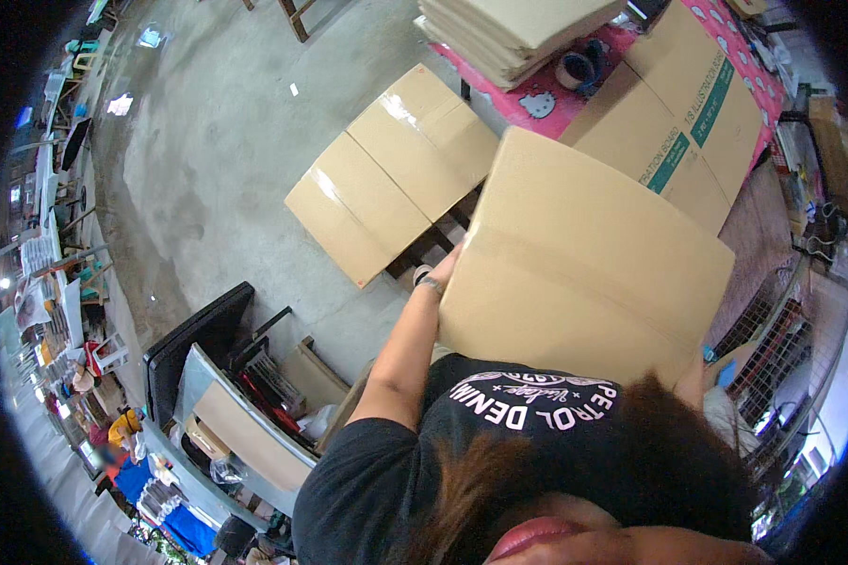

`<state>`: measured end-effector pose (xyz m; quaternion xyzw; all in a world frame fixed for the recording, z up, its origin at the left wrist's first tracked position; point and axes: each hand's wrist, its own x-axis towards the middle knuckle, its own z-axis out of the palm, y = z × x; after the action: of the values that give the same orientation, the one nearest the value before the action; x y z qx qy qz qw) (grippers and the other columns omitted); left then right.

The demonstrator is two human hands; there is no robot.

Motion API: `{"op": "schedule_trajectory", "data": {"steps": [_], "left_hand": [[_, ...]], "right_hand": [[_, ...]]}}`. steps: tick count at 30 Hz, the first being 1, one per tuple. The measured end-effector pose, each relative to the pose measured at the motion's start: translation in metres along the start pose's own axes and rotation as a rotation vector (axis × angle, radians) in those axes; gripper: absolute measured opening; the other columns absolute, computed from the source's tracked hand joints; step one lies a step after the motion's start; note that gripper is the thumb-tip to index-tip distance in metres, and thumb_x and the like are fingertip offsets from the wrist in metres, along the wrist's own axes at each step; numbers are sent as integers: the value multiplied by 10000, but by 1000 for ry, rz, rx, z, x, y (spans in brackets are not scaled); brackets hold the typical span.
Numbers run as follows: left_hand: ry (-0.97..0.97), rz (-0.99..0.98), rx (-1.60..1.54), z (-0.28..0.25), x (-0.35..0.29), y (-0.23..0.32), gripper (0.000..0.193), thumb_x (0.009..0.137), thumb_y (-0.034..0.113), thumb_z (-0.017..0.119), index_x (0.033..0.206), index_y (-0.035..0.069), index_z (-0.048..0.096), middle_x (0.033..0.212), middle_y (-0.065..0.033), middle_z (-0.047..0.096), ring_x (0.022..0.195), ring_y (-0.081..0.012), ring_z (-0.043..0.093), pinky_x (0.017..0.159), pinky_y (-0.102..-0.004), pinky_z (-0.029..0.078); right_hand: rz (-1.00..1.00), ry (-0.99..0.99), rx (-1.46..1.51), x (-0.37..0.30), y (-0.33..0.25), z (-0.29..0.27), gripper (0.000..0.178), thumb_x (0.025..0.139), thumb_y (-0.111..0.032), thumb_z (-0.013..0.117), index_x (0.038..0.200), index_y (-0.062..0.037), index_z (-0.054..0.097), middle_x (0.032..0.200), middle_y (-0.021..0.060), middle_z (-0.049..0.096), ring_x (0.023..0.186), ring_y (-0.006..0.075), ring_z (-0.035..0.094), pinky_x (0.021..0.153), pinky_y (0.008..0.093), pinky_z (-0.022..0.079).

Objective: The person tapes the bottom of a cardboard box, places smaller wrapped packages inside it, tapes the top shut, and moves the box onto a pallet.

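A large plain brown cardboard box (pixel 584 254) is held up in front of my body, close to my chest. My left hand (pixel 449 267) grips its left edge, the fingers partly hidden behind it. On the lower right side, my right hand (pixel 692 380) is at the box's edge; most of it is hidden by the box and by hair. Beyond it to the left, another brown carton (pixel 391 174) with strips of clear tape lies on a dark support. To the right, a carton with a green printed band (pixel 674 122) rests on a table with a pink patterned cover (pixel 546 108).
A stack of flat boards (pixel 528 33) and rolls of tape (pixel 575 71) sit on the pink table. Wire mesh racks (pixel 773 339) stand at the right. On the lower left are a black panel (pixel 193 344) and a bin-like holder (pixel 245 424). A person in yellow (pixel 122 428) is far left.
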<state>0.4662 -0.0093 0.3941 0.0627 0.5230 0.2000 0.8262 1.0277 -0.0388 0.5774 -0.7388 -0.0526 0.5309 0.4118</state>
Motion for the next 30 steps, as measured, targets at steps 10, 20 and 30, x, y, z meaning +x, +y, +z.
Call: {"op": "schedule_trajectory", "data": {"steps": [10, 20, 30], "left_hand": [[443, 31, -375, -203, -163, -151, 742, 809, 635, 439, 1265, 51, 484, 1235, -171, 513, 1081, -274, 496, 872, -386, 403], [648, 0, -751, -215, -143, -242, 700, 823, 594, 457, 1261, 49, 485, 1211, -166, 529, 1050, -269, 507, 853, -378, 412], [414, 212, -931, -168, 81, -216, 659, 836, 554, 475, 1256, 46, 486, 1187, -161, 544, 1019, -264, 518, 834, -370, 422]], "right_hand": [[173, -471, -169, 8, 110, 248, 585, 894, -489, 418, 1326, -96, 396, 1294, 80, 459, 1142, 212, 466, 928, 375, 392], [222, -1097, -461, 98, 188, 530, 555, 898, -472, 422, 1314, -105, 420, 1265, 72, 496, 1107, 208, 504, 901, 372, 424], [212, -1161, -1159, 156, 177, 830, 568, 894, -484, 424, 1316, -104, 416, 1259, 66, 506, 1108, 219, 512, 916, 346, 413]]}}
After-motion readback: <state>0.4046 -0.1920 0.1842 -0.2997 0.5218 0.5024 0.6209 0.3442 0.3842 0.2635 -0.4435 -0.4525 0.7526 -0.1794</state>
